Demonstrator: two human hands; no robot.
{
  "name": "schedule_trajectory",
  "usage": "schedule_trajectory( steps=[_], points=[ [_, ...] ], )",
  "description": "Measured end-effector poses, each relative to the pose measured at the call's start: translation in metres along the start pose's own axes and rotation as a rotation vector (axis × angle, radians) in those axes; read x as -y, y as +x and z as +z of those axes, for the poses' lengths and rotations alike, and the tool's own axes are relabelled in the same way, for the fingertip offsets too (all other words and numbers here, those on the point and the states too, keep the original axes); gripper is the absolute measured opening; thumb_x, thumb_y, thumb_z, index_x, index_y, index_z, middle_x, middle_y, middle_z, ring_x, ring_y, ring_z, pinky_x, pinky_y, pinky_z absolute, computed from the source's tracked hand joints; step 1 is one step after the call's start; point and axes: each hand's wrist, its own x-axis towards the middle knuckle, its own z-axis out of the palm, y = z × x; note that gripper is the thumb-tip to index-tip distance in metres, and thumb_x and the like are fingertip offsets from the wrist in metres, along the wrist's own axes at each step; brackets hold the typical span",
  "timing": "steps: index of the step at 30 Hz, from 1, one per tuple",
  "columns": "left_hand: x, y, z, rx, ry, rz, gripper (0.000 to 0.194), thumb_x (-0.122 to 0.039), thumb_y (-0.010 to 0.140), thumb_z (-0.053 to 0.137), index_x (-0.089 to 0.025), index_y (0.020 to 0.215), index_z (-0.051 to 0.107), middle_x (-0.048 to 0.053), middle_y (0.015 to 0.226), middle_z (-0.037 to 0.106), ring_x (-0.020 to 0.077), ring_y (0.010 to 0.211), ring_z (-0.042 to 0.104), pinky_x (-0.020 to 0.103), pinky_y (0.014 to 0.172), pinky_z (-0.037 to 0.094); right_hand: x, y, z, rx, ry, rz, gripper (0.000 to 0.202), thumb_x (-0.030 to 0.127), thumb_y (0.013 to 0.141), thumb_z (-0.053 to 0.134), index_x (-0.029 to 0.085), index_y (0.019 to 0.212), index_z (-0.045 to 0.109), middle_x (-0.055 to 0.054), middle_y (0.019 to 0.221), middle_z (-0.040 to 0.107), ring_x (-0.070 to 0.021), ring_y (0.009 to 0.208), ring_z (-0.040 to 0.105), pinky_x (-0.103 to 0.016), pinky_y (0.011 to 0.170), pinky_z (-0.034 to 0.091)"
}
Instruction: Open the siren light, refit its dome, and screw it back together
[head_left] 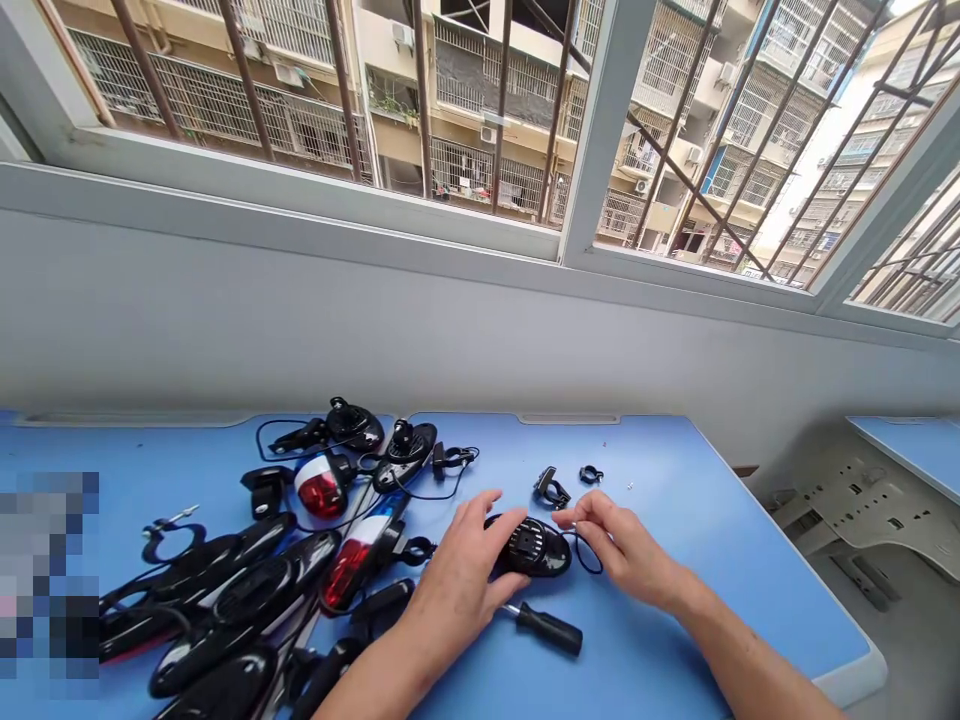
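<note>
My left hand (459, 575) rests on a black oval lamp housing (534, 549) lying on the blue table (675, 620), fingers curled over its left end. My right hand (619, 545) pinches a thin black wire (589, 558) that loops out of the housing's right side. A black-handled screwdriver (546, 629) lies on the table just below the housing, under my left wrist.
A pile of several black and red lamp units (247, 580) with cables covers the table's left. Two small black clips (553, 488) (591, 474) lie beyond the housing. A grey wall and barred window stand behind. The table edge drops off at right beside a grey bracket (862, 510).
</note>
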Motion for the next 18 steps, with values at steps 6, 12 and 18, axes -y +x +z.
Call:
schedule_trajectory(
  steps=[6,12,18],
  points=[
    [-0.006,-0.005,-0.008,-0.038,-0.045,-0.038,0.045,-0.014,0.073,0.054,-0.022,0.117,0.055,0.010,0.111,0.057,0.0277,0.105,0.054,0.042,0.088,0.048,0.003,-0.018,0.007,0.010,-0.100,-0.001,0.015,0.024,0.099,0.032,0.021,0.088,0.042,-0.002,0.077,0.061,-0.0135,0.061,0.053,-0.025,0.058,0.045],
    [-0.030,-0.003,-0.019,0.090,-0.200,-0.080,0.036,-0.015,0.077,0.042,-0.021,0.108,0.059,0.006,0.102,0.066,0.0224,0.094,0.061,0.034,0.083,0.051,0.010,-0.026,0.021,0.057,-0.269,-0.150,0.016,0.017,0.096,0.027,0.022,0.086,0.037,-0.001,0.077,0.053,-0.0143,0.063,0.045,-0.025,0.059,0.039],
    [-0.035,0.004,-0.012,0.112,-0.152,-0.277,0.047,-0.036,0.076,0.051,-0.014,0.118,0.052,0.012,0.116,0.062,0.0287,0.108,0.057,0.043,0.091,0.046,0.011,-0.023,0.024,0.103,-0.375,-0.261,0.016,0.015,0.093,0.027,0.022,0.087,0.039,-0.002,0.075,0.053,-0.0154,0.062,0.046,-0.026,0.057,0.040]
  ],
)
